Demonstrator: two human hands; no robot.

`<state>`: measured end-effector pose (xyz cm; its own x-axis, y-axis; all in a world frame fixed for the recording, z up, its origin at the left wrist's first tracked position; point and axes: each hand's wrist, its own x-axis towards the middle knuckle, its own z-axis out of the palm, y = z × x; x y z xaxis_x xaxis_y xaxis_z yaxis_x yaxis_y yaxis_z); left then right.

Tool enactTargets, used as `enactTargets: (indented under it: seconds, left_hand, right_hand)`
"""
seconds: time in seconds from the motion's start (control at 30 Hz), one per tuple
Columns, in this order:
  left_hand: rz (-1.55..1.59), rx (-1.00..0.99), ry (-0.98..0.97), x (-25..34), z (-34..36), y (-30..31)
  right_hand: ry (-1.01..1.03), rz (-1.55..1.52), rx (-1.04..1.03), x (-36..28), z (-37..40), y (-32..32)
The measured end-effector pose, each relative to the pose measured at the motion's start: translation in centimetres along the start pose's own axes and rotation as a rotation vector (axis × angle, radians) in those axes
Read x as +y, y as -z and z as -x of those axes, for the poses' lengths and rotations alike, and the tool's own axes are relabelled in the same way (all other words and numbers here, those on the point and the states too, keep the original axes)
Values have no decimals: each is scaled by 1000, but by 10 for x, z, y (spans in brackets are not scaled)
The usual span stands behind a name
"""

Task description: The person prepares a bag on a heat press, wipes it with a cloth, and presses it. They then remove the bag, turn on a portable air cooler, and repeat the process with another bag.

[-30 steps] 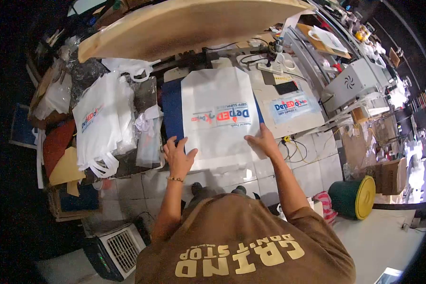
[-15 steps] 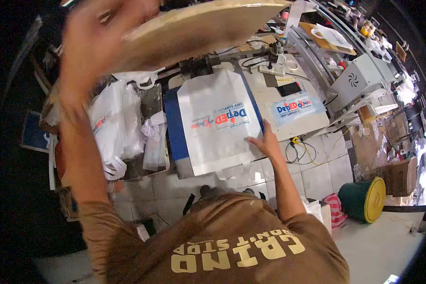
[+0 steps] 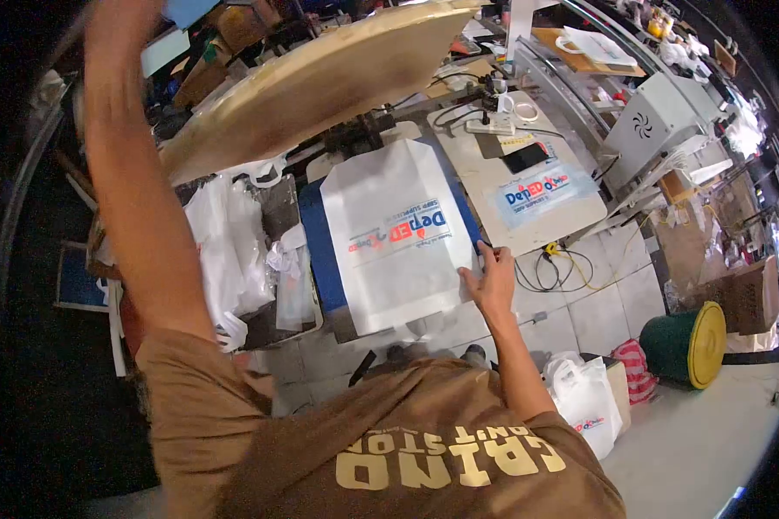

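A white bag with a red and blue print lies flat on the blue pad of a press. My right hand is at the bag's right edge, thumb on the near side and fingers curled at the margin, pinching it. My left arm reaches up along the left side; the hand itself is cut off by the top of the view. Above and behind the bag, the press's raised upper plate is tilted, its face wrapped in a tan sheet.
Left of the pad lies a pile of white bags. On the right board are a printed film, a black phone and a power strip. A grey machine stands farther right, a green bin below.
My left hand has risen out of view from beside the raised plate. My right hand stays at the bag's right edge. The camera view has shifted slightly.
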<state>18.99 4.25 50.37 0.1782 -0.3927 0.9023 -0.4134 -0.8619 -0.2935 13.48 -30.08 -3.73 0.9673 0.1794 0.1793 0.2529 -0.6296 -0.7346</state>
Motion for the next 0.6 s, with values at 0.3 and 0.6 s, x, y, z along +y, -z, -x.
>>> enactTargets:
  seconds: [0.3,0.6]
  left_hand:
    - [63,-864,854,179,510,-63]
    - [39,-689,1135,202,519,-68]
  right_hand:
    - [480,-222,-245,-45,-3,-42]
    - [508,-264,-304,-65,3,-69]
